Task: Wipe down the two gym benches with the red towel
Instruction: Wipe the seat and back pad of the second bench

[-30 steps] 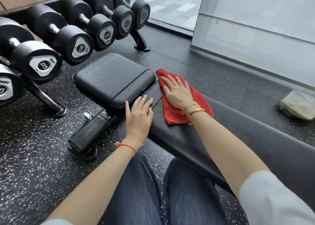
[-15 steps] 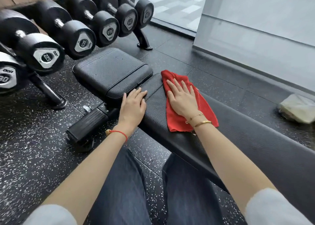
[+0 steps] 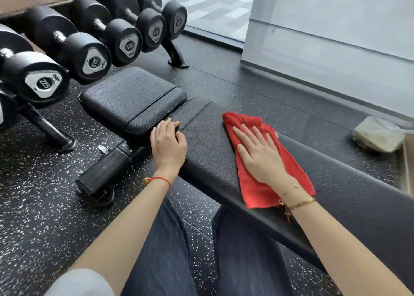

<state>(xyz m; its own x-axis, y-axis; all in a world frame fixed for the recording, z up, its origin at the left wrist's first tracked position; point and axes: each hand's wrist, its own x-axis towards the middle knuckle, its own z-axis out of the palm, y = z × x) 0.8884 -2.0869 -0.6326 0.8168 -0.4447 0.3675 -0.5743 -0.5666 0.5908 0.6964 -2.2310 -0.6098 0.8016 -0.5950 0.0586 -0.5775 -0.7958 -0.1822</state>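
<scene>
The red towel [image 3: 272, 172] lies flat on the long pad [image 3: 212, 156] of the bench, right of the seat pad [image 3: 132, 98]. The right hand [image 3: 259, 156] presses it with straight, spread fingers, palm down, gripping nothing. The left hand [image 3: 168, 143] rests at the pad's left end beside the gap, its fingers lightly bent over the edge rather than wrapped round anything.

The towel looks thin, soft and light; it bunches at its far end and a near corner hangs over the pad's edge. It should slide easily under a flat palm, though it may ruck up, so pressing near its middle seems best. The pads are black pebbled vinyl, firm, with rounded edges and stitched seams. The floor [image 3: 44, 206] is speckled rubber. Dumbbells [image 3: 89, 56] sit racked at far left.
</scene>
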